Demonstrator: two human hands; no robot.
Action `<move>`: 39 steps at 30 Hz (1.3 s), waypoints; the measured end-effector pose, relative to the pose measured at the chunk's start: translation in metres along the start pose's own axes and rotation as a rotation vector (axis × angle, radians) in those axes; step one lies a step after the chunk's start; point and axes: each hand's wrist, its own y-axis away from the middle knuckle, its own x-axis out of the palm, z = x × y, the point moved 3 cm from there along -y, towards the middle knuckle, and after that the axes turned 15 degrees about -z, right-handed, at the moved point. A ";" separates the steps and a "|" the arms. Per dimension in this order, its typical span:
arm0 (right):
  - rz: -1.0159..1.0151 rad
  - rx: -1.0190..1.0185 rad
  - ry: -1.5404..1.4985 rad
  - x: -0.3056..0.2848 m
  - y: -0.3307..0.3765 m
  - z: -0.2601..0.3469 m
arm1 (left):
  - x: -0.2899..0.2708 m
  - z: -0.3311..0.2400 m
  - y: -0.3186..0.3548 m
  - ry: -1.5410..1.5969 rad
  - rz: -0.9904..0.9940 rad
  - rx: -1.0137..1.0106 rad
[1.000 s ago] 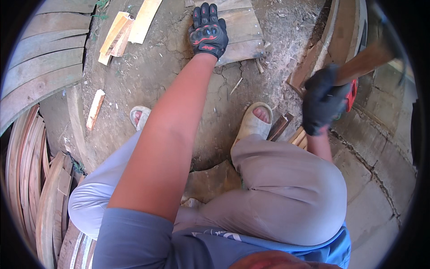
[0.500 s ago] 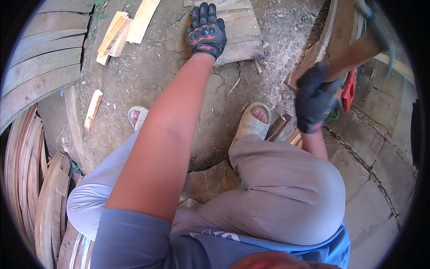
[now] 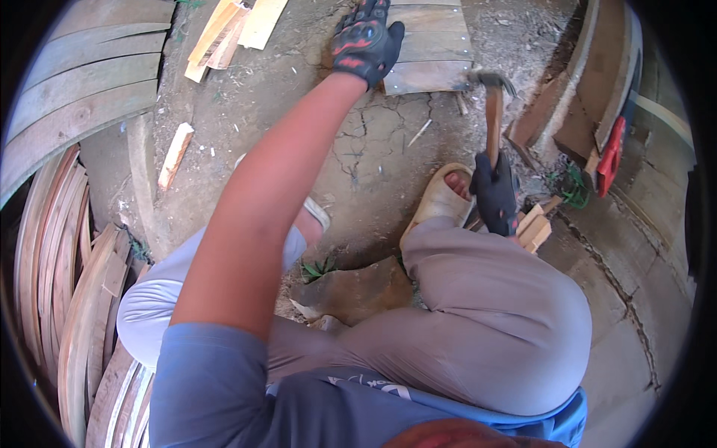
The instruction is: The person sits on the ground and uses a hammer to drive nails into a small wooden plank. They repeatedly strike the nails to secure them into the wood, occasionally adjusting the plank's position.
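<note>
My left hand (image 3: 364, 43), in a black glove with red marks, lies with fingers stretched out at the left edge of a panel of wooden slats (image 3: 429, 45). Its fingertips reach the top rim of the picture. My right hand (image 3: 496, 193), also gloved, is wrapped round the wooden handle of a claw hammer (image 3: 494, 123). The hammer's head is at the panel's near right corner; whether it touches the wood I cannot tell. Small nail heads dot the panel's right edge.
Wood offcuts (image 3: 216, 37) lie at the upper left, with a single piece (image 3: 175, 155) nearer. Curved slats (image 3: 52, 254) are stacked at the left. A red-handled tool (image 3: 611, 157) leans by boards (image 3: 597, 89) on the right. Short wood pieces (image 3: 533, 228) lie beside my right wrist.
The hammer has swung down and left from the upper right to the panel's corner. My left hand stays by the panel. My left foot now shows right of my forearm.
</note>
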 end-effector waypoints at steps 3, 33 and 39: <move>0.001 0.218 -0.178 0.015 0.037 -0.054 | -0.054 0.015 0.046 0.097 -0.047 0.048; 0.062 0.592 -0.607 0.043 0.050 -0.084 | -0.044 0.040 0.291 -0.143 0.385 0.337; 0.087 0.593 -0.647 0.044 0.050 -0.089 | -0.057 0.032 0.275 -0.090 0.500 0.125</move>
